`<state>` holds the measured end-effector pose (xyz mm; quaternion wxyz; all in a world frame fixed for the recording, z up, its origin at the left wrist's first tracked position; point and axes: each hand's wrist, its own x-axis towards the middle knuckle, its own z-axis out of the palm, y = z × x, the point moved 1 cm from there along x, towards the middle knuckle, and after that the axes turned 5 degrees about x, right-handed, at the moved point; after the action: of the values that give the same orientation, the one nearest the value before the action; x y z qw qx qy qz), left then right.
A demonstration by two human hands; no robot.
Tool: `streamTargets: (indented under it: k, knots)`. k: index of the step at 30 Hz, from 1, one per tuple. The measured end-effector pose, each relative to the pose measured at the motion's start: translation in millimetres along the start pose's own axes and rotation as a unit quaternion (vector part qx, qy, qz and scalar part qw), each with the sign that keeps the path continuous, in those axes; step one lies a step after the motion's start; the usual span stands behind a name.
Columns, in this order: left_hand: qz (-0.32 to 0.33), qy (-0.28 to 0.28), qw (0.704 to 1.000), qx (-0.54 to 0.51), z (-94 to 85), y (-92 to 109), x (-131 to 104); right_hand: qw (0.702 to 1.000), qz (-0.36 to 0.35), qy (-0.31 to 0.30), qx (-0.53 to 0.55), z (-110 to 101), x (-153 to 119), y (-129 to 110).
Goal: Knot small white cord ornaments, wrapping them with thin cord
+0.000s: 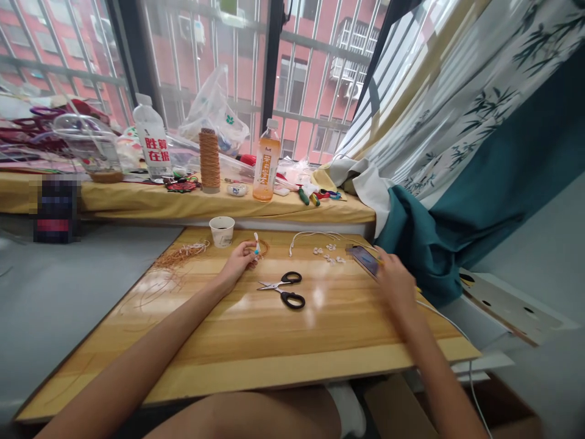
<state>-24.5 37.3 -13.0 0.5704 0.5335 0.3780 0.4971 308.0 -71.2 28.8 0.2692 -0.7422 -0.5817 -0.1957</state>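
My left hand [241, 258] is closed at the back middle of the wooden table. Its fingers pinch a small white piece [256, 242] with a blue spot, and a loop of brown cord [265, 247] hangs beside it. My right hand [397, 277], blurred, is over the near end of a dark phone [364, 261]. Thin yellow bits [418, 289] show on both sides of that hand; whether it grips them I cannot tell. Between the hands lie black-handled scissors [286, 288], blades slightly apart and pointing left. Several small white pieces [329, 256] lie left of the phone.
A paper cup [222, 233] stands behind my left hand. Brown cord strands [180, 256] lie at the left, and a white cord [292, 244] curves at the back. The sill holds a brown thread spool [209, 160], an orange drink bottle [267, 163], and a clear bottle [153, 143]. A curtain [425, 231] hangs right.
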Motion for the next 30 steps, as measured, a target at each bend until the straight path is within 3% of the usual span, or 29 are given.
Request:
streamTargets:
  k: [3,5,7,13,23,28,30]
  knots:
    - [0.001,0.002,1.0,0.015,1.6,-1,0,0.999,0.03,-0.019,-0.026,-7,-10,65]
    - [-0.001,0.005,1.0,0.022,2.5,0,-1,0.995,0.041,-0.05,-0.072,-5,-14,86]
    - [-0.001,0.009,1.0,0.025,2.8,1,-2,0.991,0.032,-0.078,-0.101,0,-14,92]
    - [0.003,0.009,1.0,0.025,2.3,-1,-1,0.988,0.011,-0.099,-0.117,13,-10,85]
    - [0.002,0.012,1.0,0.026,2.6,0,-1,0.99,0.031,-0.082,-0.11,6,-12,83]
    - [-0.002,0.008,1.0,0.018,4.2,3,-3,0.993,0.043,0.016,-0.104,-10,-15,47]
    - [-0.005,0.0,1.0,0.019,4.4,5,-4,0.997,-0.02,0.041,-0.069,-11,-24,14]
